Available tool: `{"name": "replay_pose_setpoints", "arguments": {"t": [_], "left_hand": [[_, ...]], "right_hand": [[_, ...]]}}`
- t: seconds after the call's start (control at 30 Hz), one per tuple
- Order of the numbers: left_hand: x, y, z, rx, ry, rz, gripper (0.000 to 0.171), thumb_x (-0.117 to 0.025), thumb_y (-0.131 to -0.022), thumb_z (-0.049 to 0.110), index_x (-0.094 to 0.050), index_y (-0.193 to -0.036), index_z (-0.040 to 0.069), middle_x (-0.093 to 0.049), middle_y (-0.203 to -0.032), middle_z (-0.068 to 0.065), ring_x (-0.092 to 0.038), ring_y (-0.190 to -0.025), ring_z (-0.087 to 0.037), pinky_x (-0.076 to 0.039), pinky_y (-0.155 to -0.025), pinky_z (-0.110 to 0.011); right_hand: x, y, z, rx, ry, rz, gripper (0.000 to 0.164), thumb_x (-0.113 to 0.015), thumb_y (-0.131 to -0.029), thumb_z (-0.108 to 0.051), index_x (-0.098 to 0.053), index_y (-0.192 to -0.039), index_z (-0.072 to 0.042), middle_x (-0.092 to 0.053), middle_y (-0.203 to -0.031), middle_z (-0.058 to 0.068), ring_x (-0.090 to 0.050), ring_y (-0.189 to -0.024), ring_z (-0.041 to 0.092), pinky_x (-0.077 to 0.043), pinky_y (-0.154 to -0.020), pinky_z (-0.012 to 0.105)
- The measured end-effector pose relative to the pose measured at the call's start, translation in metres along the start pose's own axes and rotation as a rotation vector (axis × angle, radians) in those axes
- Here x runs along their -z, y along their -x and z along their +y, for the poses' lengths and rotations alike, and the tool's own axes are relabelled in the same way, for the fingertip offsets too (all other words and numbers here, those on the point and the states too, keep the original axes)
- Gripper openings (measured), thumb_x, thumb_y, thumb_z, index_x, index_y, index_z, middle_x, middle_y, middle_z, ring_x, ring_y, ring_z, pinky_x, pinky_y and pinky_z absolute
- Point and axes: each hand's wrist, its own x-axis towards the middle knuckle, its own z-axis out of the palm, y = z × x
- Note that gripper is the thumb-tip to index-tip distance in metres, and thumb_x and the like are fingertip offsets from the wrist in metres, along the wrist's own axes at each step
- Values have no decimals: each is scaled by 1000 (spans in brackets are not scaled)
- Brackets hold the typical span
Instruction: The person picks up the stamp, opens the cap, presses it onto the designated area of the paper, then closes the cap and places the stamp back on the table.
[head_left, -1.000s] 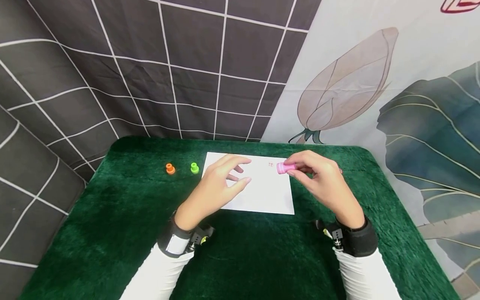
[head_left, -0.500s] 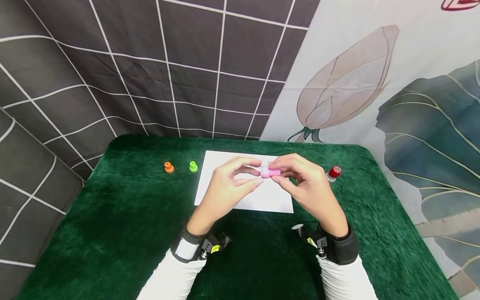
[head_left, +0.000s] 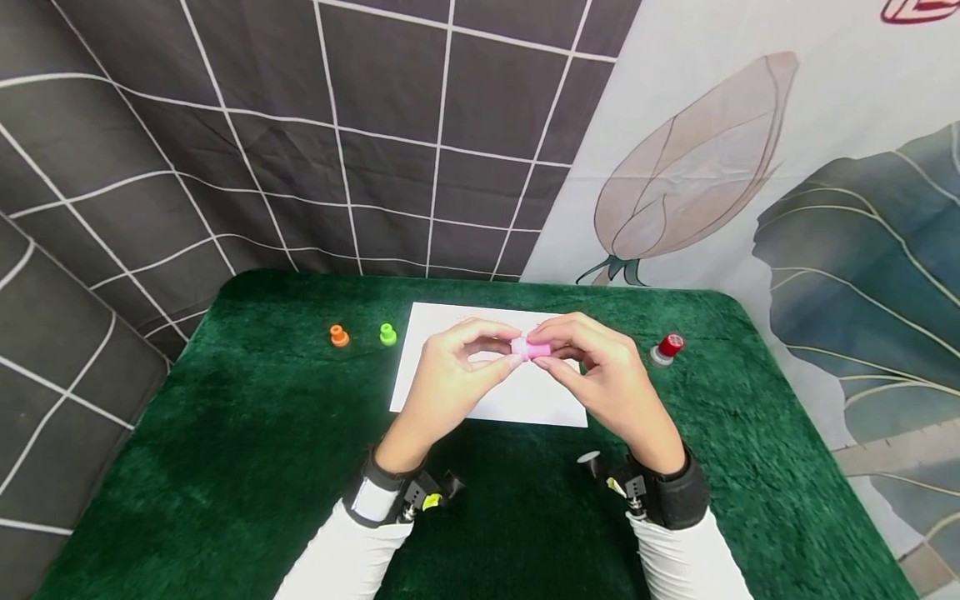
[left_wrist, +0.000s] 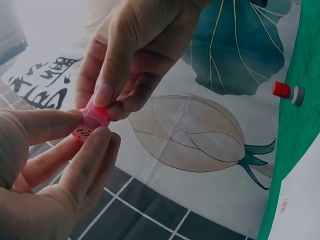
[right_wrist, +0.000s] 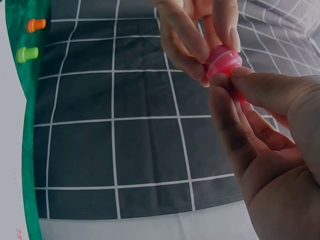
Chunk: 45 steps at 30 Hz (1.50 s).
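Both hands hold one small pink toy stamp, raised over the white sheet of paper. My left hand pinches its wider, paler end between thumb and fingertips. On the narrower bright pink end, the thumb and fingers of my right hand keep their grip. A printed pattern shows on the stamp in the left wrist view, beside the left fingertips. Fingers cover much of the stamp in every view. A small red mark is printed on the paper.
An orange stamp and a lime green stamp stand left of the paper. To the right is a red stamp with a grey base. Green plush cloth covers the table, and patterned curtains hang behind it.
The right hand has brought the pink stamp leftward, uncovering the red stamp. The left hand, holding nothing a second ago, has moved over and now pinches the stamp's other end.
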Motion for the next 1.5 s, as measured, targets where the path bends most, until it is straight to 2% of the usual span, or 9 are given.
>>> {"name": "replay_pose_setpoints", "arguments": {"t": [0.2, 0.43, 0.67, 0.77, 0.97, 1.17, 1.3, 1.5], "left_hand": [[4, 0, 0, -13, -25, 13, 26, -76, -83, 14, -72, -107, 6, -71, -105, -9, -69, -95, -14, -60, -83, -33], [26, -2, 6, -25, -107, 130, 26, -78, -80, 11, -73, -105, 7, -73, -102, -7, -68, -93, -13, -61, -83, -37], [50, -2, 13, -59, -114, 200, 27, -79, -79, 10, -73, -105, 4, -73, -101, -11, -68, -92, -16, -60, -83, -26], [57, -2, 14, -62, -116, 216, 28, -79, -79, 10, -73, -105, 4, -73, -102, -10, -68, -92, -17, -59, -84, -26], [65, 0, 18, -63, -162, 248, 30, -79, -80, 14, -73, -107, 3, -73, -105, -9, -69, -93, -15, -58, -87, -32], [77, 2, 20, -98, -155, 303, 27, -77, -80, 6, -72, -106, -2, -73, -104, -16, -68, -92, -19, -59, -86, -30], [80, 0, 20, -137, -135, 336, 27, -76, -80, 1, -71, -105, -4, -71, -103, -21, -68, -90, -21, -59, -84, -28], [80, 0, 22, -162, -135, 355, 26, -76, -80, -1, -71, -105, -4, -70, -103, -22, -67, -90, -22, -59, -84, -27]], "right_hand": [[0, -2, -4, 20, -21, 20, 31, -75, -77, 8, -73, -102, -9, -71, -103, 5, -65, -84, 13, -56, -67, 14], [11, -4, -12, -20, -49, 69, 32, -73, -73, 17, -72, -100, 0, -71, -98, 12, -65, -82, 14, -55, -69, 11], [11, 0, 9, -39, 25, 27, 30, -75, -79, 4, -73, -105, -10, -72, -102, 2, -66, -84, 11, -55, -71, 13], [9, 1, 16, -56, 87, -11, 27, -75, -81, -4, -73, -106, -15, -72, -106, -3, -64, -86, 8, -55, -71, 15], [1, -1, 30, -59, 176, -80, 23, -76, -82, -15, -74, -104, -18, -71, -105, -7, -60, -84, 4, -52, -59, 25], [-15, -5, 51, -68, 270, -196, 18, -76, -82, -10, -73, -99, -16, -70, -96, -4, -59, -79, 6, -56, -60, 31], [-24, -12, 64, -105, 276, -290, 19, -76, -82, -8, -73, -99, -14, -69, -94, -1, -58, -76, 10, -58, -65, 35], [-38, -24, 85, -155, 309, -421, 13, -73, -86, -10, -73, -99, -13, -69, -93, 1, -59, -77, 13, -56, -65, 32]]}}
